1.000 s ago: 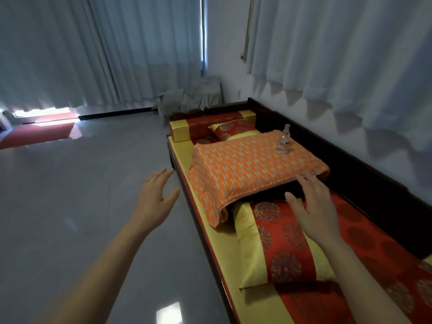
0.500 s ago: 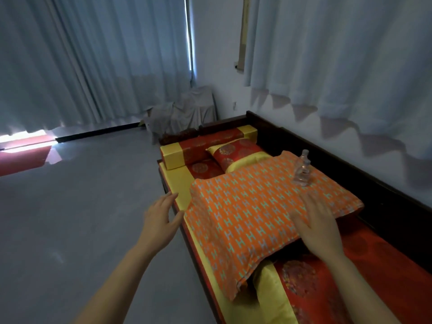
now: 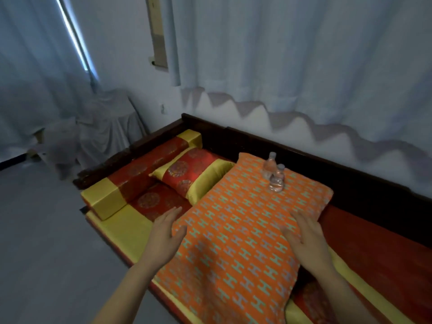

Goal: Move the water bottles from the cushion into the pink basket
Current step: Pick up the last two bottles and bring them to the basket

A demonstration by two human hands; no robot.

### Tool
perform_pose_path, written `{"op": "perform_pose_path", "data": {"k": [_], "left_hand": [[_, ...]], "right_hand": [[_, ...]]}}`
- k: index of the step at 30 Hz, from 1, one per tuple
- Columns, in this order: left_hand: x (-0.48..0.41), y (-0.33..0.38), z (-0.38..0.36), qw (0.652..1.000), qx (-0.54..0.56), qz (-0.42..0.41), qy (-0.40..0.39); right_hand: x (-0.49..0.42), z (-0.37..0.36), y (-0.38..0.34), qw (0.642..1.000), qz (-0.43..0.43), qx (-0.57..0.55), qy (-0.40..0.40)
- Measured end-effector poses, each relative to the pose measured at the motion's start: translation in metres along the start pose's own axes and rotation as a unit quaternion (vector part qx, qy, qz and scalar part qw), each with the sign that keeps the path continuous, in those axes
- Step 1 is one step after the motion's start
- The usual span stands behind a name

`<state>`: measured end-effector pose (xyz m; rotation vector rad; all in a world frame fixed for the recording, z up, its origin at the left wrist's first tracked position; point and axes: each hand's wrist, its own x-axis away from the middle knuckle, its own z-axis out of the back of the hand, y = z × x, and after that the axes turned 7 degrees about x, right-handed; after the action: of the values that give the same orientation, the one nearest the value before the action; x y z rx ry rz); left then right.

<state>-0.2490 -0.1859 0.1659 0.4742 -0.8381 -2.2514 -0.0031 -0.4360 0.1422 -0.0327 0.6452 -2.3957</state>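
Note:
Two small clear water bottles stand upright on the far right part of a large orange patterned cushion (image 3: pixel 233 230): the nearer bottle (image 3: pixel 277 180) partly covers the farther bottle (image 3: pixel 270 163). My left hand (image 3: pixel 167 232) hovers open at the cushion's left edge, fingers apart, holding nothing. My right hand (image 3: pixel 305 237) is open, palm down over the cushion's right side, well short of the bottles. No pink basket is in view.
The cushion lies on a low dark wooden daybed (image 3: pixel 268 143) with red and gold bedding, a red-gold pillow (image 3: pixel 189 176) and a bolster (image 3: pixel 131 190). White curtains hang behind. A cloth-covered object (image 3: pixel 107 134) stands in the corner. Grey floor (image 3: pixel 46 242) lies to the left.
The view has come closer and turned right toward the cushion. Both hands moved forward over it. A second bottle now shows behind the first.

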Motion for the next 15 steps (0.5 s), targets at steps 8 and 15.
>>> {"op": "perform_pose_path", "data": {"k": [8,15], "left_hand": [[-0.129,-0.004,-0.044,0.989,0.042,-0.099,-0.101],[-0.225,0.016,-0.093,0.976,0.074,-0.124,-0.166]], "right_hand": [[-0.044,-0.016,0.007,0.995,-0.097,0.004,0.04],[-0.124,-0.036,0.033,0.986,-0.156,-0.017,0.052]]}}
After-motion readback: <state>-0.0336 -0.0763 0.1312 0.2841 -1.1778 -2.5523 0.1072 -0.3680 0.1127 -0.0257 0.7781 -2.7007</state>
